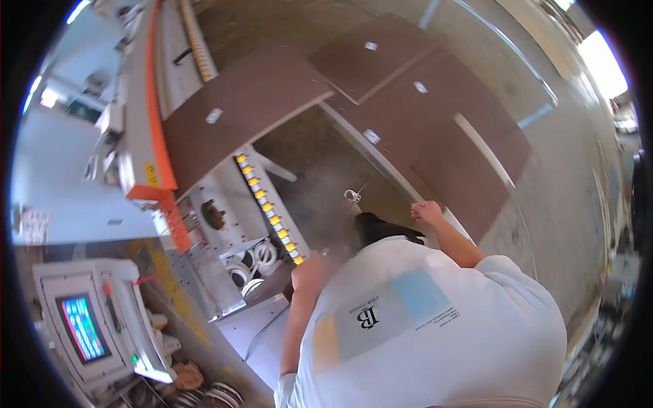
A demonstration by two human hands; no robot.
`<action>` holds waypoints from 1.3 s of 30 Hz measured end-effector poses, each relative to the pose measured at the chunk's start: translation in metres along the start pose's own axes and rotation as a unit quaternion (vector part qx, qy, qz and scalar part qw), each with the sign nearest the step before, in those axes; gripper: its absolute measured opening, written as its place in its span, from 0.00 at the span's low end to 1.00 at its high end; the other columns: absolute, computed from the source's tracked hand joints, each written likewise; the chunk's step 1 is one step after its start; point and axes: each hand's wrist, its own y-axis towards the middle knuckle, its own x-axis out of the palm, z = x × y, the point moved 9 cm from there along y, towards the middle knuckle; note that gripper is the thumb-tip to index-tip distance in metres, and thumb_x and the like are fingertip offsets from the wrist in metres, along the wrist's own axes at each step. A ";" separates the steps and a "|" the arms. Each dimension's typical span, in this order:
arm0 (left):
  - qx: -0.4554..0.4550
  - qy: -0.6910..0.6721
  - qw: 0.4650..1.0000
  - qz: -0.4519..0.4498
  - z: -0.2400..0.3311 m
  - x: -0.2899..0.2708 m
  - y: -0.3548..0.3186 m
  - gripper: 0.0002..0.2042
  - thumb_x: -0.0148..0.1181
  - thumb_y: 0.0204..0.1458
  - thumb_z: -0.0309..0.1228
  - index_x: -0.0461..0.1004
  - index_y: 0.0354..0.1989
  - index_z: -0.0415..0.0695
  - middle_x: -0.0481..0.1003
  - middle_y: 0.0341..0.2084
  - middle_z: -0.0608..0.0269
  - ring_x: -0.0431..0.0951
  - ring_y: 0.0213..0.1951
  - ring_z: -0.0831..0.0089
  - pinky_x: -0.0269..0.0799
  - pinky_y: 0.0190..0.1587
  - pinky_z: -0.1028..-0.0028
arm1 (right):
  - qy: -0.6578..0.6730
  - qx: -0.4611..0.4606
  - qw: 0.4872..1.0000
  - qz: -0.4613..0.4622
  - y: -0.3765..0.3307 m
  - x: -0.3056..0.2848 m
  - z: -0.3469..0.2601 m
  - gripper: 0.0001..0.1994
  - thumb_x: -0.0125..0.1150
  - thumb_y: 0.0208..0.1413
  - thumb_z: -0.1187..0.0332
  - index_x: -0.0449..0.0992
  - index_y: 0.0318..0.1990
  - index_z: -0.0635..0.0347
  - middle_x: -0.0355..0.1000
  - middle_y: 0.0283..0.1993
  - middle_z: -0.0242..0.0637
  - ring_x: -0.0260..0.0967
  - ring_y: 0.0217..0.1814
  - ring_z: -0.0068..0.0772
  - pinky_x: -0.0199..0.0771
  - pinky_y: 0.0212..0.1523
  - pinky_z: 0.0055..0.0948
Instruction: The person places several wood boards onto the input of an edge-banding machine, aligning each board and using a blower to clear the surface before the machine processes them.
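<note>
brown panels point(476, 146) lie between a long machine point(141, 88) and a bare workshop floor point(568, 177)

the floor is grey, marked with yellow paint near a pale control console point(119, 340), whose screen point(85, 326) is lit at the lower left. an orange beam point(155, 88) runs along the machine. one panel point(248, 102) reaches out from beneath the beam toward the other panels, which are laid overlapping at the right; small white labels point(214, 115) sit on several of them.

below a strip of yellow rollers point(272, 217), an open bay point(221, 296) in the machine holds several white coils point(272, 257), bunched together.

the left hand point(309, 272) is at the near end of the roller strip, hazy in the view; i cannot tell if it grips anything. the right hand point(427, 213), fingers curled in, is at the pale near edge of the right-hand panels; whether it clamps that edge, i cannot tell. a white shirt point(442, 333) fills the foreground.
</note>
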 end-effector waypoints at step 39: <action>-0.260 -0.038 0.899 0.350 -0.137 -0.047 -0.119 0.18 0.58 0.66 0.49 0.76 0.52 0.50 0.85 0.46 0.53 0.85 0.50 0.48 0.80 0.48 0.47 | -0.528 -0.325 0.781 -0.073 -0.021 -0.067 0.061 0.10 0.66 0.57 0.59 0.82 0.36 0.56 0.81 0.34 0.49 0.80 0.39 0.56 0.79 0.39 0.52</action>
